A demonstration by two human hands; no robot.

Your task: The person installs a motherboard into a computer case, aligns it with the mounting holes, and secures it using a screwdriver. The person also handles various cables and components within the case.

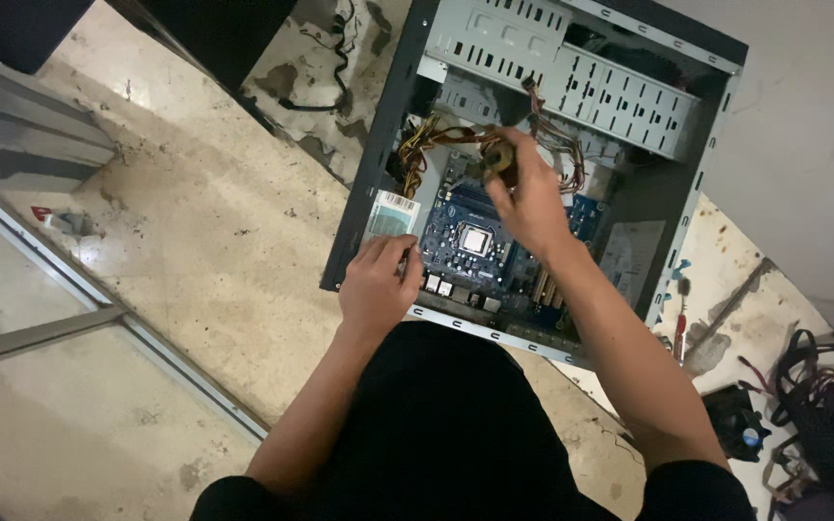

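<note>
1. On the stone floor (195, 222) lies one open computer case (393, 106), side panel off, holding one blue motherboard (494, 256) with a bare square processor (476, 239) at its middle.
2. Inside the case too: one perforated metal drive cage (571, 68) and a bundle of coloured power cables (427, 140).
3. Two hands work in the case. The left hand (378, 280) rests curled on the case's lower rim beside a labelled green card (390, 214).
4. The right hand (531, 198), above the motherboard, pinches a small brownish part (494, 159) between its fingertips.
5. One screwdriver (680, 323) and one black cooler fan (737, 423) lie outside the case.
</note>
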